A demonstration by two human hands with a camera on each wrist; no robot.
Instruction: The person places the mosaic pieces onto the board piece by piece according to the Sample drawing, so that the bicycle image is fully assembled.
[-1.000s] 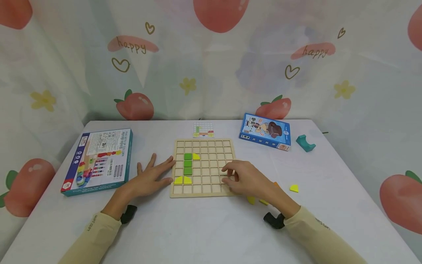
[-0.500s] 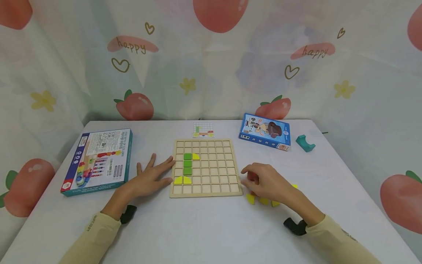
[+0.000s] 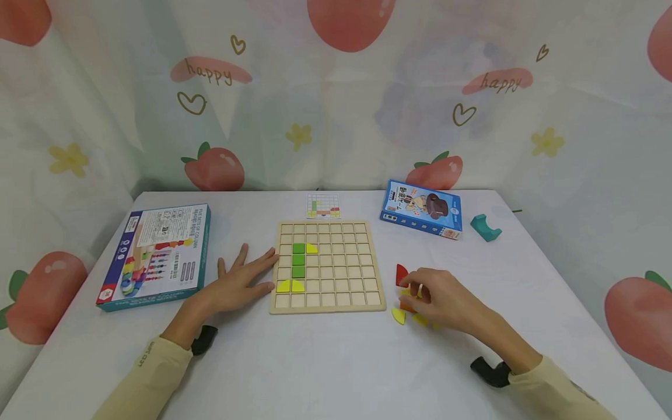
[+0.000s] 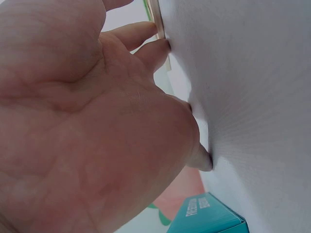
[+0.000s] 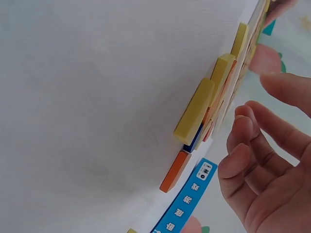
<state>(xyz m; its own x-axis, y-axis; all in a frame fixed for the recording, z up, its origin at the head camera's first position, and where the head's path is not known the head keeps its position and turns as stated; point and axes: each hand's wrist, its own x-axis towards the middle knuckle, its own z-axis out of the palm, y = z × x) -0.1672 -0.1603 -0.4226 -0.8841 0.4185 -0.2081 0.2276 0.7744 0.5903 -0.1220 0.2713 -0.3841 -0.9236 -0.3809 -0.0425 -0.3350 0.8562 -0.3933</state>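
The right hand (image 3: 443,297) hangs over loose pieces (image 5: 194,111), fingers half-curled, thumb apart, gripping nothing visible. Just beyond its fingertips lies a red piece (image 3: 401,274); on its thumb side, a yellow piece (image 3: 399,316), both probably there for easy reach. Across from it, the left hand (image 3: 241,284), spread wide, touches the wooden board (image 3: 341,261), seemingly to steady it.

Matt wooden board (image 3: 338,273), smooth tiles (image 5: 195,110), cloth backdrop (image 3: 357,134)
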